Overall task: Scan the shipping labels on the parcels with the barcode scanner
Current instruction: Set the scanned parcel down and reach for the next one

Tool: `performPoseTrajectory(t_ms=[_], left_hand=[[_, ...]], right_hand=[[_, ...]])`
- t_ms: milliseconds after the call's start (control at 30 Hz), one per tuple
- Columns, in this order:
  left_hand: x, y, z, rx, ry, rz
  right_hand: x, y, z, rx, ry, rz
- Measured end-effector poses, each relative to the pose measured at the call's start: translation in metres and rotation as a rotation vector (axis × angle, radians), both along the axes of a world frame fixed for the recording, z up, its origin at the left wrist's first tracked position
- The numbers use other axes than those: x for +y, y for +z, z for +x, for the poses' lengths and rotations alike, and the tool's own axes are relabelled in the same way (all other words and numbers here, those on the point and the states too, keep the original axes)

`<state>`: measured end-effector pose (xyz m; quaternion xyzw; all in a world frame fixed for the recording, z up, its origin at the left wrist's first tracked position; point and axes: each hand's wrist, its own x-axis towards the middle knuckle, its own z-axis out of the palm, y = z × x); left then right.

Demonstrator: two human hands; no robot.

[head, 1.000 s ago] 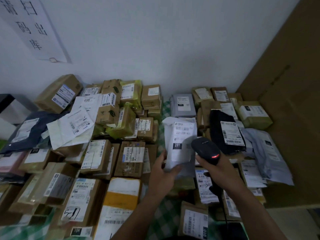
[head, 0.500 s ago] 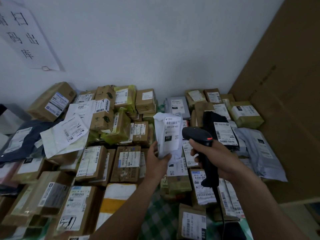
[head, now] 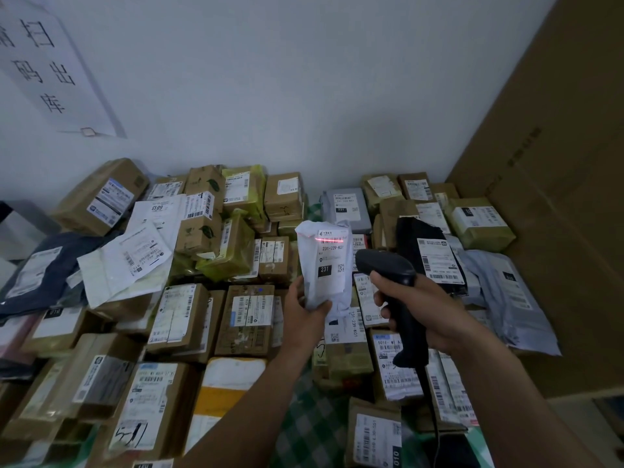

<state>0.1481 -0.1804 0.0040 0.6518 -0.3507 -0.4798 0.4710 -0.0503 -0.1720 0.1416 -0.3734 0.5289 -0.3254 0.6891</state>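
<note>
White parcel [head: 326, 268] is gripped upright at frame centre by left hand [head: 305, 307], label facing scanner [head: 393, 285], gripped in right hand [head: 413, 314]; red line [head: 325, 238] is cast across barcode.

scanner [head: 388, 268] 1; hands [head: 304, 310] [head: 434, 314] 2; held parcel [head: 326, 265] 1; wall notice [head: 50, 69] 1

On the shipping label [head: 332, 255] of the white mailer [head: 322, 292], "231-239-K01" and "231" are printed. Behind it, "231" is shown on a grey mailer [head: 342, 211]; up left, "扫码出库" is written on a wall sign [head: 50, 72].
</note>
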Motion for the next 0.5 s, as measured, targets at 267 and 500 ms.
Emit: performPoseTrajectory(t_ms=[267,500], left_hand=[[0.006,0.021,0.001,0.068,-0.055,0.003],[0.023,0.02,-0.026,0.201,-0.197,0.162]], right_hand=[[-0.001,-0.004,-0.015,-0.003,-0.114,-0.058],[0.009,-0.031,-0.032,0.114,-0.188,-0.048]])
